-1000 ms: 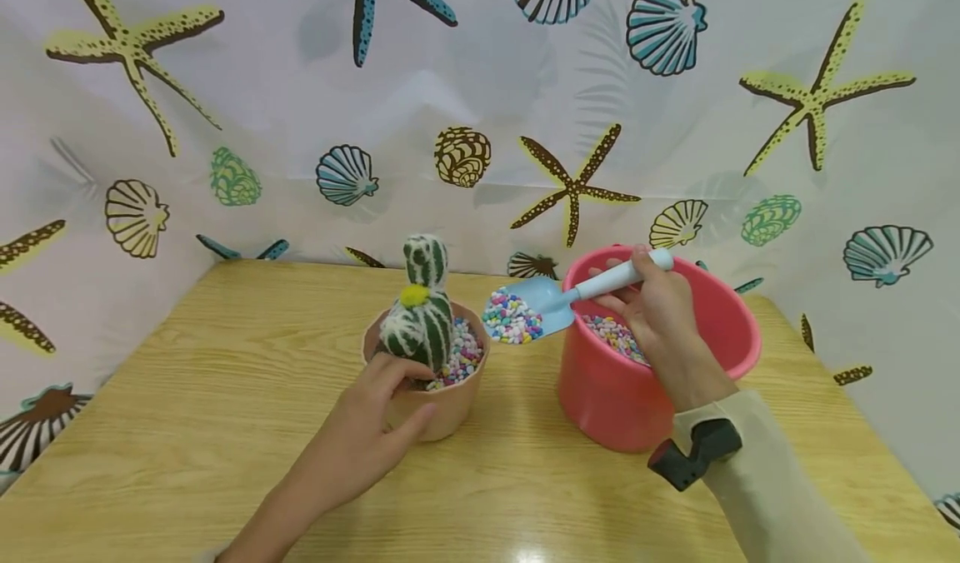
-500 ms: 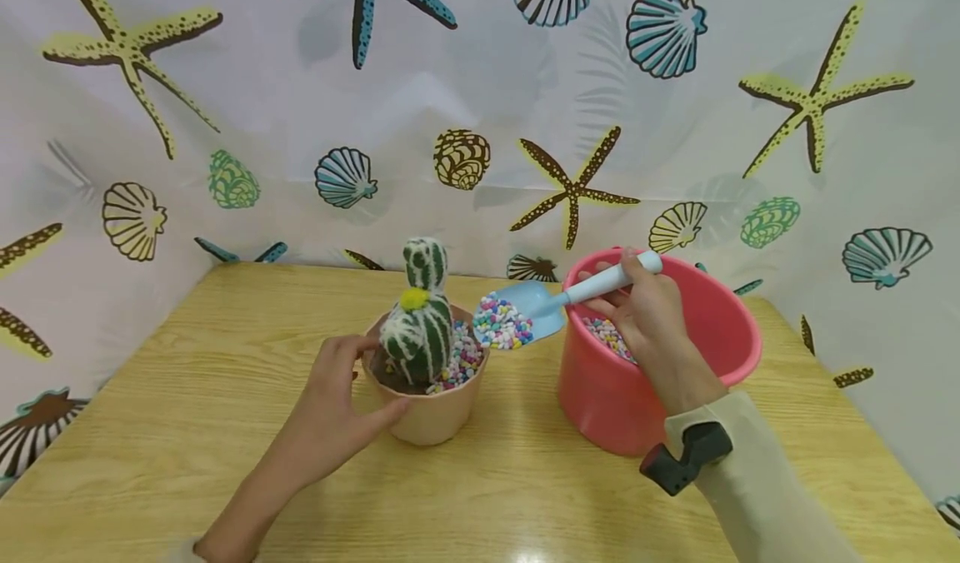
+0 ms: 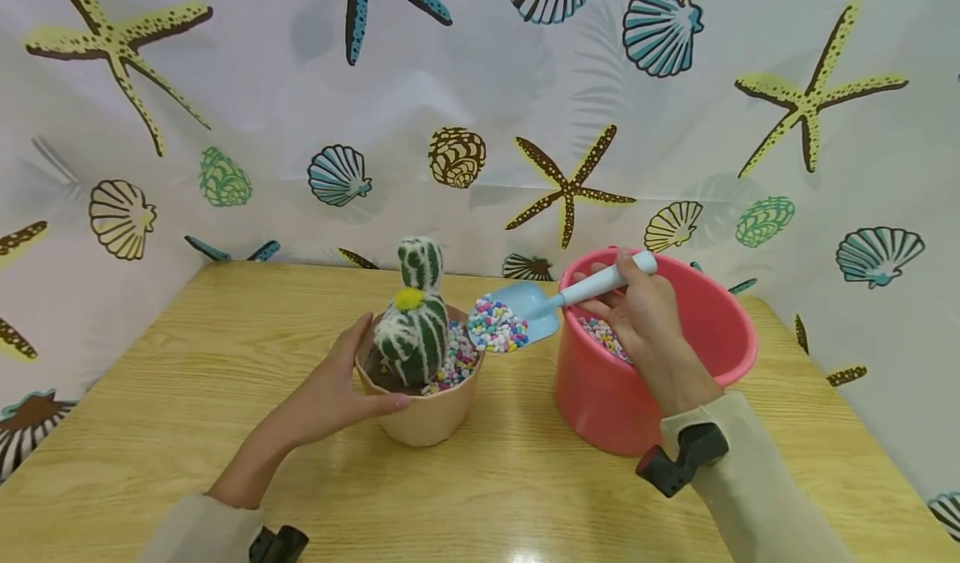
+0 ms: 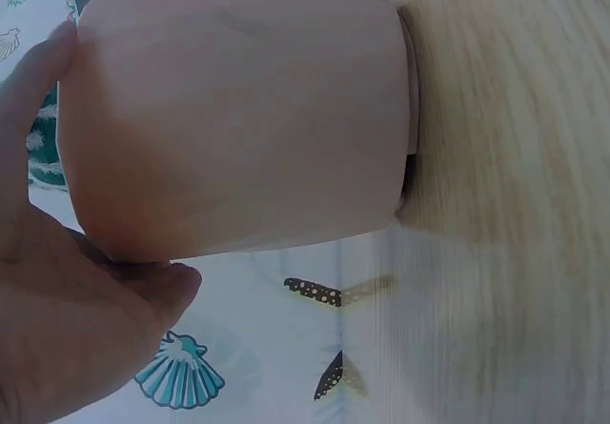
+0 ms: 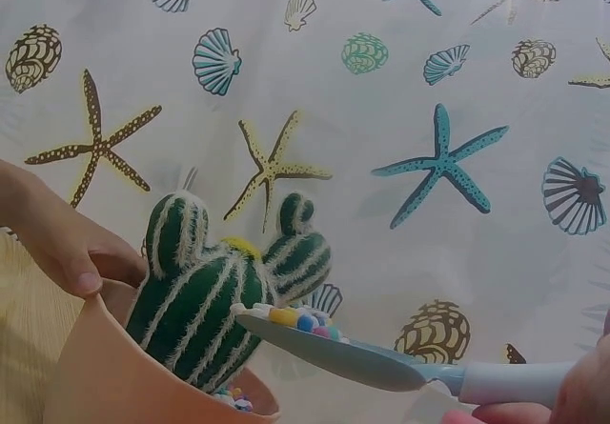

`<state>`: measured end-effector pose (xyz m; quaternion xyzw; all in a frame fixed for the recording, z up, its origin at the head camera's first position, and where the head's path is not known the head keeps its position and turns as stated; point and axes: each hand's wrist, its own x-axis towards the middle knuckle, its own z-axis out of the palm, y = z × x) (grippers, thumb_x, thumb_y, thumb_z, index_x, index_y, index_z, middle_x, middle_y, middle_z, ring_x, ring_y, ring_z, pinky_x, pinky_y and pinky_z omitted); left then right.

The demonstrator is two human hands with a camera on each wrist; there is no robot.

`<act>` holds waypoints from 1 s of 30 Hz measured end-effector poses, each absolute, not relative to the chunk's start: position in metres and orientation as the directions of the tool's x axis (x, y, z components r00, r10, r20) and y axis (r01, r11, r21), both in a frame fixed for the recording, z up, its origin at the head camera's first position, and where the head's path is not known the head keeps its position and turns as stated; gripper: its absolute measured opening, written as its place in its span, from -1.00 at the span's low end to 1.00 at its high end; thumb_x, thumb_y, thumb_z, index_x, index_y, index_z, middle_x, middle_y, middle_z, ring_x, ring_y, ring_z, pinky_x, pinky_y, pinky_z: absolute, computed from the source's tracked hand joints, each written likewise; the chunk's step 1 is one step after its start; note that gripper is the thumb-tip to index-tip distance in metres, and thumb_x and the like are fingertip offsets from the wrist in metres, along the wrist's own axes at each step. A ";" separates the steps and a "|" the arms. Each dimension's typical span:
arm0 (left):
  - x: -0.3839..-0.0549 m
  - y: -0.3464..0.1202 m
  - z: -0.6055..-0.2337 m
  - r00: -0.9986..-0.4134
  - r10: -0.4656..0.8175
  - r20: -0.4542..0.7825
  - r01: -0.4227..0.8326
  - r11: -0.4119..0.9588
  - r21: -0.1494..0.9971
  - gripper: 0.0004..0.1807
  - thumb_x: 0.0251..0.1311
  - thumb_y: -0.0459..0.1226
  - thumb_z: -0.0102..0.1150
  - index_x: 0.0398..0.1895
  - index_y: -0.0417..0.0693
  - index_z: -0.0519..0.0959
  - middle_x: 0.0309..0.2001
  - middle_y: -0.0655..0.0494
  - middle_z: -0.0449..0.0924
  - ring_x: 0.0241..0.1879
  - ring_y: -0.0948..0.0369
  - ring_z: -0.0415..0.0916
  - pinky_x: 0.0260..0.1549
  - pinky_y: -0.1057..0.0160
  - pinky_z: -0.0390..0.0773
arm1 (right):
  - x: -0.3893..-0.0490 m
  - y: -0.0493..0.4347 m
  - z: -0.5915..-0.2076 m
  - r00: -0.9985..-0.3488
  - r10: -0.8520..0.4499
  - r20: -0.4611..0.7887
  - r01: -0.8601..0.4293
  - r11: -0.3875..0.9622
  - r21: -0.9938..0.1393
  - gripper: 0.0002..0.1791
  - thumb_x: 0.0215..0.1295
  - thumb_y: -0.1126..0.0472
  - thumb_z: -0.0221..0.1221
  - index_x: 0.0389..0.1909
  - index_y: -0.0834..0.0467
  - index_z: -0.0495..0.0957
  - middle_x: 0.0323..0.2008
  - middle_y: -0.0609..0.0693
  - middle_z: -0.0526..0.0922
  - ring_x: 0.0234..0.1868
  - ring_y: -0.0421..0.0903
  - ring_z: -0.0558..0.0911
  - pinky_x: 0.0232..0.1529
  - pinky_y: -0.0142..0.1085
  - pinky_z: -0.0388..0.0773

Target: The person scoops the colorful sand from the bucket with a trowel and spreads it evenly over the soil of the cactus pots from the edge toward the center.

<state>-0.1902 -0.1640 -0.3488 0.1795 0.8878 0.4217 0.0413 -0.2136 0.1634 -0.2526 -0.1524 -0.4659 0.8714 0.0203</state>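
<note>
My left hand (image 3: pixel 330 401) holds a peach flowerpot (image 3: pixel 429 417) at its left side, thumb across the front just below the rim. In the pot stands a plush-looking cactus (image 3: pixel 412 342) with white fuzzy ridges and a yellow flower, dark fill at its left and colourful pebbles (image 3: pixel 454 363) at its right. The left wrist view shows the pot's wall (image 4: pixel 238 119) close up. My right hand (image 3: pixel 647 317) grips the white handle of a light-blue toy shovel (image 3: pixel 538 303). Its blade, heaped with pebbles (image 3: pixel 497 326), overlaps the pot's right rim; in the right wrist view it lies nearly level beside the cactus (image 5: pixel 214 300).
A red bucket (image 3: pixel 600 405) with more pebbles (image 3: pixel 604 336) inside stands on the right, under my right forearm. Both rest on a wooden table (image 3: pixel 187 363). Behind the table hangs a white cloth (image 3: pixel 480 72) printed with starfish and shells.
My left hand has drawn back from inside the pot and moved left to hold its side. The loaded shovel has shifted slightly left and down toward the pot's right rim.
</note>
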 end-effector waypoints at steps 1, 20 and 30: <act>-0.191 -0.164 -0.349 -0.933 0.350 0.080 0.284 0.584 0.760 0.28 0.00 0.10 0.36 0.51 -0.13 -0.36 0.49 -0.28 -0.28 0.44 -0.29 -0.20 0.25 -0.39 0.04 | -0.213 0.163 -0.252 -0.953 0.179 -0.245 0.105 -0.565 -0.818 -0.46 0.44 0.09 -0.08 0.41 0.03 0.15 0.01 0.09 0.40 0.22 0.18 0.46 0.10 -0.02 0.43; -0.173 -0.145 -0.343 -0.960 0.263 0.097 0.239 0.589 0.772 0.27 0.01 0.13 0.34 0.50 -0.18 -0.32 0.46 -0.35 -0.23 0.41 -0.30 -0.11 0.23 -0.36 0.12 | -0.211 0.167 -0.251 -0.955 0.196 -0.221 0.085 -0.536 -0.840 -0.46 0.45 0.09 -0.09 0.41 0.03 0.13 0.01 0.07 0.40 0.22 0.17 0.44 0.09 -0.03 0.43; -0.192 -0.160 -0.358 -0.925 0.362 0.116 0.307 0.533 0.788 0.24 0.04 0.04 0.36 0.51 -0.14 -0.33 0.50 -0.23 -0.19 0.46 -0.22 -0.18 0.28 -0.34 0.03 | -0.213 0.165 -0.252 -0.956 0.190 -0.225 0.097 -0.519 -0.849 -0.44 0.45 0.08 -0.10 0.43 0.05 0.10 0.05 0.09 0.39 0.21 0.14 0.47 0.12 -0.04 0.43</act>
